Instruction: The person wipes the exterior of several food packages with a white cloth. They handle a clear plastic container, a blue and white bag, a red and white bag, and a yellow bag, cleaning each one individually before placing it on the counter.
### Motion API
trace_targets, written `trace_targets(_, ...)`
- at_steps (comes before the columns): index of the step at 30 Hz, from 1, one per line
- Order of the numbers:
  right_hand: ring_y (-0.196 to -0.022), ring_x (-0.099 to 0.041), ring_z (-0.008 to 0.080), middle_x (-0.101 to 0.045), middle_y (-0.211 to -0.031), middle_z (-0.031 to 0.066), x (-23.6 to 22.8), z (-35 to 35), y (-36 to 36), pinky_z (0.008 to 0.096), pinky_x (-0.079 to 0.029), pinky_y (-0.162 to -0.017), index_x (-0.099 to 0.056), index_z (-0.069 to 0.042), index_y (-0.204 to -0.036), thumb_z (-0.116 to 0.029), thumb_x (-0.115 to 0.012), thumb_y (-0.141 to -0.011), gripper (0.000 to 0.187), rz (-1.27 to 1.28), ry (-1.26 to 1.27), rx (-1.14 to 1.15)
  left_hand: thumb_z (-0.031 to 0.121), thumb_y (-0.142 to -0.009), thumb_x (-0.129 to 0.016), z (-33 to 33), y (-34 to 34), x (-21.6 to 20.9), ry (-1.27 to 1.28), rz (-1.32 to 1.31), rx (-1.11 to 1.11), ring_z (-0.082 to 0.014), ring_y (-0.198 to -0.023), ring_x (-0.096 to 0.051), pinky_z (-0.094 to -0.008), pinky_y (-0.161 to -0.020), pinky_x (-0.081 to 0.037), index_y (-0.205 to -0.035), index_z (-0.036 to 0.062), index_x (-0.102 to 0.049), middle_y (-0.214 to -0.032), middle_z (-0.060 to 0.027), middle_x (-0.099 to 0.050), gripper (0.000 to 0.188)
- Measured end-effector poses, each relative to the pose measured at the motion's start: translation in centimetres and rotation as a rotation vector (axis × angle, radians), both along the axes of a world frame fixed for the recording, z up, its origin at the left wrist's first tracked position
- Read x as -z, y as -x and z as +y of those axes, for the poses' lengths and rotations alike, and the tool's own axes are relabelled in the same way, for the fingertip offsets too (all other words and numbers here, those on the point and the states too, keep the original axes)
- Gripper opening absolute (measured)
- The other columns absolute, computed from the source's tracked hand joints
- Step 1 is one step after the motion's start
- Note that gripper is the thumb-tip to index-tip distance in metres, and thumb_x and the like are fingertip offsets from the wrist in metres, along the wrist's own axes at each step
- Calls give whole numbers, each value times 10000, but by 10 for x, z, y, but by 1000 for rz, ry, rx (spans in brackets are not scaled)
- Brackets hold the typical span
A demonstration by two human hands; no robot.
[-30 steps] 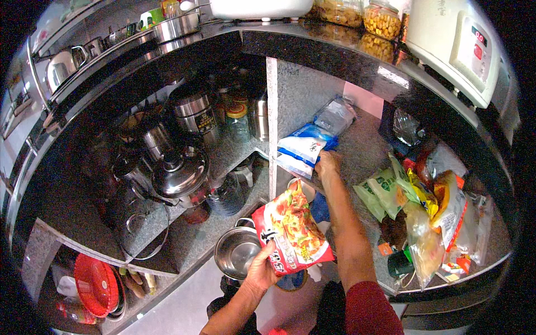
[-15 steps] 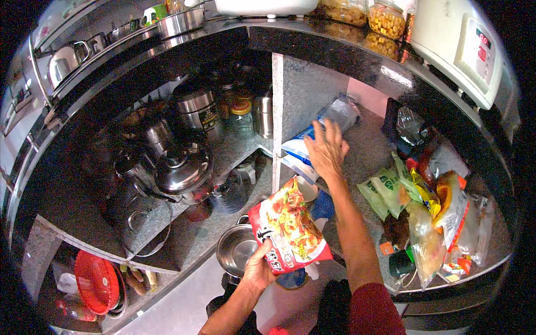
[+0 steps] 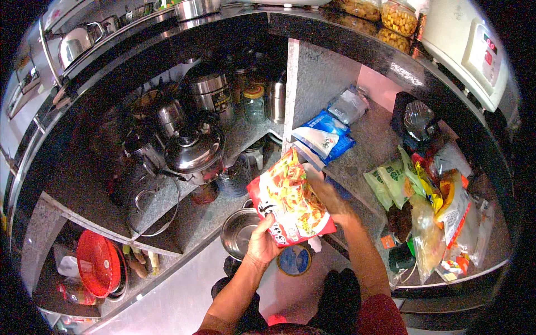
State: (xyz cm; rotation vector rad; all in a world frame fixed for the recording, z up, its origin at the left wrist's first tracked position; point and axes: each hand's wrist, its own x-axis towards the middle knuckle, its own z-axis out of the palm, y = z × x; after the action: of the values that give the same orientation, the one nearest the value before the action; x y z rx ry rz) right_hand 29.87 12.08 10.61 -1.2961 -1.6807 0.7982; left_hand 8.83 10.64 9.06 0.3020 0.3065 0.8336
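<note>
My left hand [image 3: 262,243] is closed on the lower left corner of a red instant noodle packet [image 3: 293,201] with a picture of food on its front. The packet is held tilted, above the floor in front of the cupboard. At its right edge is my right hand [image 3: 332,204], blurred, its fingers partly hidden behind the packet; whether they grip it cannot be seen. Beyond the packet, a blue and white bag [image 3: 329,137] lies on the right shelf against the upright divider. A grey plastic-wrapped bundle [image 3: 349,106] sits behind that bag.
A steel pan [image 3: 240,231] stands low, left of the packet. Lidded steel pots [image 3: 194,151] and a glass jar [image 3: 254,103] crowd the left shelf. Green food bags [image 3: 388,181] and clear bags [image 3: 429,226] fill the right shelf. A red basket [image 3: 99,262] is lower left.
My right hand has come back from the blue and white bag to the packet's right edge, leaving the bag on the shelf. My left hand still holds the noodle packet. The view has shifted slightly.
</note>
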Motion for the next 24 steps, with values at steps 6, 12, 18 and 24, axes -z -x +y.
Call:
trace_targets(6, -1064, -522, 190, -538, -1190, 101, 26, -52, 3, 320, -369, -966, -425, -13, -1261, -210, -507, -894, 425, 821, 239, 119, 305, -774, -667, 3, -14, 4, -10, 120, -27, -263, -1115, -513, -449, -976, -388, -1268, 45, -408, -1224, -93, -527, 615)
trace_targets(12, -932, -573, 140, -594, -1063, 78, -32, -79, 12, 284, -453, -828, -479, 41, -1187, -80, -590, -808, 413, 594, 286, 129, 214, -808, -636, 0, -21, 7, -173, 157, 19, -248, -1007, -584, -428, -862, -494, -1212, 47, -446, -1139, -104, -569, 476)
trace_targets(18, -930, -607, 197, -595, -1070, 112, -42, -84, 0, 321, -501, -817, -492, 35, -1157, 16, -603, -757, 416, 989, 68, 270, 335, -802, -629, -5, -24, -3, -186, -11, 99, -237, -928, -602, -397, -796, -493, -1146, 46, -493, -1066, -99, -600, 470)
trace_targets(24, -959, -598, 240, -563, -1114, 88, -81, -17, -44, 437, -537, -742, -404, -111, -1259, -34, -582, -817, 483, 1104, -198, 465, 93, -827, -601, 2, -20, 9, -223, 64, 57, -185, -790, -598, -321, -643, -504, -980, 84, -540, -896, -80, -619, 164)
